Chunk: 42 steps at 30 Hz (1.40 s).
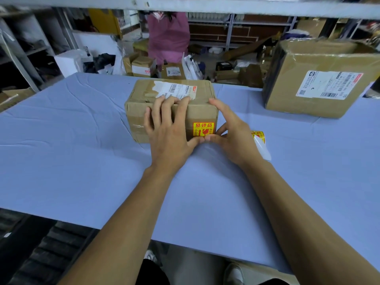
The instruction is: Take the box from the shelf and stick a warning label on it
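A: Your left hand lies flat over the box on the table, fingers straight, gripping nothing. Bracing it, I'd say.
B: Your right hand holds nothing either: its thumb presses the warning label onto the front face, forefinger steadying the top corner

Box at table centre; larger box behind, right.
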Tool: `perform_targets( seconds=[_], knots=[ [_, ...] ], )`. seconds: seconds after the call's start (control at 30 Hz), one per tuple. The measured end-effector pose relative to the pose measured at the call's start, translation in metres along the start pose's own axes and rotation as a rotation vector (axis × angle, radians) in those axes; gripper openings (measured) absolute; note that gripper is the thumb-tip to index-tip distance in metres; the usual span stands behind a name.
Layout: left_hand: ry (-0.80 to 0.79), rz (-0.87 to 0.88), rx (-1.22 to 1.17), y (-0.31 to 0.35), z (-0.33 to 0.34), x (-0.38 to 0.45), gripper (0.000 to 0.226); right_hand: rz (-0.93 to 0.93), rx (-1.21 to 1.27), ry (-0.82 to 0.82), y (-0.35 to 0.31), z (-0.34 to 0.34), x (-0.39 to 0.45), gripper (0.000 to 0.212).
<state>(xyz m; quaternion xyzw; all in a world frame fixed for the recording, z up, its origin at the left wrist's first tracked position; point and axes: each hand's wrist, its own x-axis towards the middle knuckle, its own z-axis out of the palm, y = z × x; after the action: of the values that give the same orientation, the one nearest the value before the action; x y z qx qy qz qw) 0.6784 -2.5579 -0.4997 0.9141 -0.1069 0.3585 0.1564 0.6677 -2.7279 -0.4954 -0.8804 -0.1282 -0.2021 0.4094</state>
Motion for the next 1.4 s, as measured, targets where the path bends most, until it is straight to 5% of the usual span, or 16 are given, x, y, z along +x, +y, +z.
perform_targets(
  seconds=[0.23,0.7,0.97,1.1,1.23,1.4],
  knots=[
    [0.071,-0.033,-0.028,0.002,0.007,0.001,0.068,-0.013,0.086,0.026,0.002,-0.001,-0.002,0.05],
    [0.038,-0.041,0.124,0.01,0.007,0.006,0.073,0.036,-0.011,0.066,-0.007,-0.003,-0.003,0.054],
    [-0.109,0.038,0.175,0.006,-0.009,-0.011,0.096,0.139,-0.061,-0.059,-0.022,0.001,-0.015,0.096],
    [-0.169,0.064,0.113,0.004,-0.016,-0.025,0.1,0.132,-0.107,-0.054,-0.027,0.013,-0.03,0.099],
    [-0.376,0.042,0.037,0.014,-0.031,-0.05,0.089,0.158,-0.139,-0.183,-0.032,0.008,-0.053,0.088],
    [-0.562,0.041,-0.135,0.056,-0.055,-0.085,0.039,0.102,-0.382,-0.261,-0.044,-0.009,-0.102,0.044]
  ],
)
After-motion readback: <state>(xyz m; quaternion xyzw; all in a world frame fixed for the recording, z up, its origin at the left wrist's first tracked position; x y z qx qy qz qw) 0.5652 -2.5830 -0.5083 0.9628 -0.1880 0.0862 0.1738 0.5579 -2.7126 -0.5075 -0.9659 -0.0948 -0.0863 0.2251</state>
